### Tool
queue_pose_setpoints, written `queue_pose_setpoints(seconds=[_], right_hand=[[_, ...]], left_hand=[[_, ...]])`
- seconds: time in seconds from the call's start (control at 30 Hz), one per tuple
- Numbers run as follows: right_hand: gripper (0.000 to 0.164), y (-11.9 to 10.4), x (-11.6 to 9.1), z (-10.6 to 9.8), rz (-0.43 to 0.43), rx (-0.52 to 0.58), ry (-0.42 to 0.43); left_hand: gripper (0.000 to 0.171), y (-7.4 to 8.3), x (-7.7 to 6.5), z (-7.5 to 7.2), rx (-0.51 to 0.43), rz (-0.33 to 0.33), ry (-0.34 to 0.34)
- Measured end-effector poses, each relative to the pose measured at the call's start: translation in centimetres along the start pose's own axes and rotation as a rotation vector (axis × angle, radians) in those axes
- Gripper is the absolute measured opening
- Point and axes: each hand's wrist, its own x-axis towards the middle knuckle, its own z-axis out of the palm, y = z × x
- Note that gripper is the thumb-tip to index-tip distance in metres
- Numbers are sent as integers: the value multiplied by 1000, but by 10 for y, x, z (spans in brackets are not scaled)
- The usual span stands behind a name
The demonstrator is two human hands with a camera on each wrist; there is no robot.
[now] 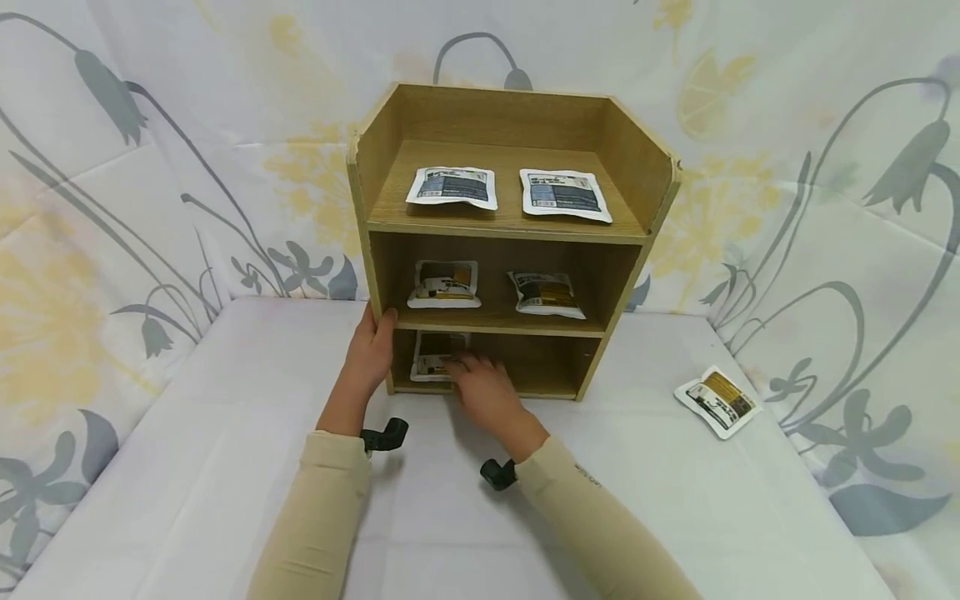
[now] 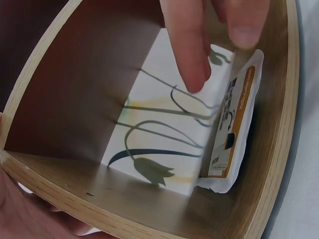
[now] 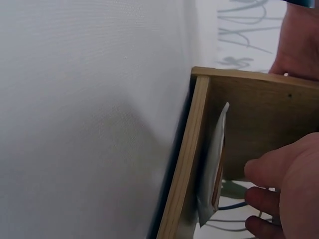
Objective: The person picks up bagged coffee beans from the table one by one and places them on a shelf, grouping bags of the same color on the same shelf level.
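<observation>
A wooden three-tier shelf stands against the patterned cloth. My left hand grips its left side panel low down, the thumb by the front edge; part of that hand shows outside the panel in the left wrist view. My right hand reaches into the bottom compartment, fingers loosely bent, apart from the packet and holding nothing. Below those fingers a white sachet packet with an orange-brown label lies on the compartment floor at the left. In the right wrist view, the packet shows edge-on beside the right hand.
Two packets with blue labels, one left and one right, lie on the top tier. The middle tier holds a left packet and a right packet. Another packet lies on the white table at the right.
</observation>
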Motion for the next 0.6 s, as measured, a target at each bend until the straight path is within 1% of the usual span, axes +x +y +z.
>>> queue_pose_setpoints(seconds=[0.27, 0.43, 0.6], right_hand=[[36, 8, -14, -9, -15, 60, 50], [37, 15, -19, -13, -33, 59, 80], [41, 17, -27, -17, -42, 64, 88]], left_hand=[[66, 1, -1, -1, 4, -11, 2], [65, 0, 0, -1, -1, -5, 3], [66, -2, -2, -1, 0, -11, -5]])
